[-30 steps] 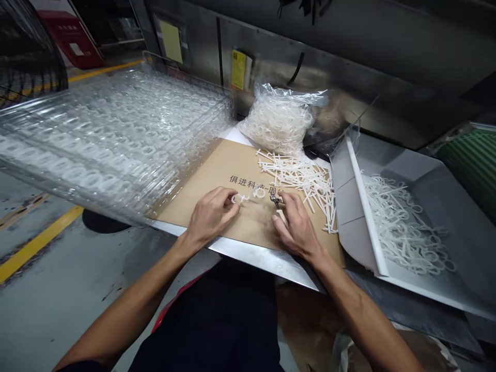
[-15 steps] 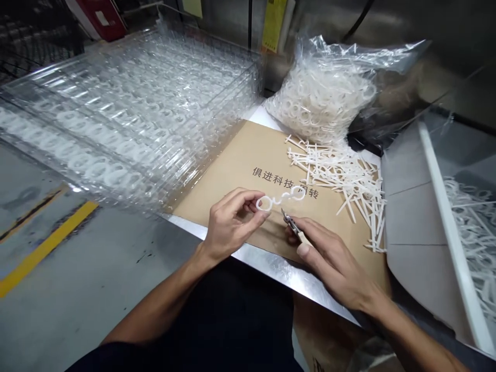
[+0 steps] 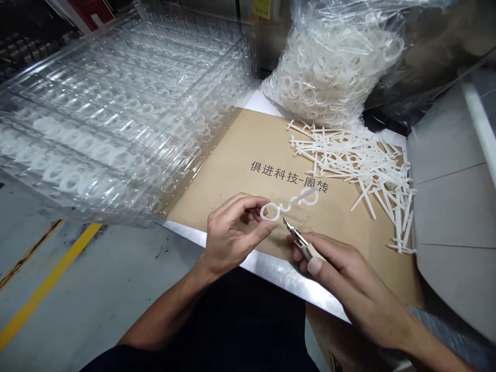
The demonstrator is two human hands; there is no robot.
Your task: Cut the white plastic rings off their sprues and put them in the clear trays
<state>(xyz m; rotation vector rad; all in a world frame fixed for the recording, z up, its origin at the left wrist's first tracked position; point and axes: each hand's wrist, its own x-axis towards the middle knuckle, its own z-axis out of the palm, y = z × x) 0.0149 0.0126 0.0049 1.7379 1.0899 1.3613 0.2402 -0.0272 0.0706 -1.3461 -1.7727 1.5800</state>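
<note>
Between thumb and fingers, my left hand (image 3: 236, 232) pinches one ring of a white plastic moulding (image 3: 284, 207), two rings joined by a thin curved runner. The far ring points right, above the cardboard sheet (image 3: 217, 181). Wrapped round the pale handles of small nippers (image 3: 302, 243) is my right hand (image 3: 349, 274). The nippers' tip lies just below and right of the held ring, apart from it. A loose heap of white plastic sprues (image 3: 352, 155) lies on the sheet beyond my right hand.
Stacked clear plastic trays (image 3: 127, 113) filled with white rings stand at the left. A clear bag (image 3: 325, 72) of rings sits at the back. On the right rises a grey cardboard panel (image 3: 453, 206). The bench's metal edge (image 3: 279, 271) runs along the front.
The view has shifted, with the bag and sprues appearing larger. Both hands keep their holds; the nippers' tip stays close to the moulding.
</note>
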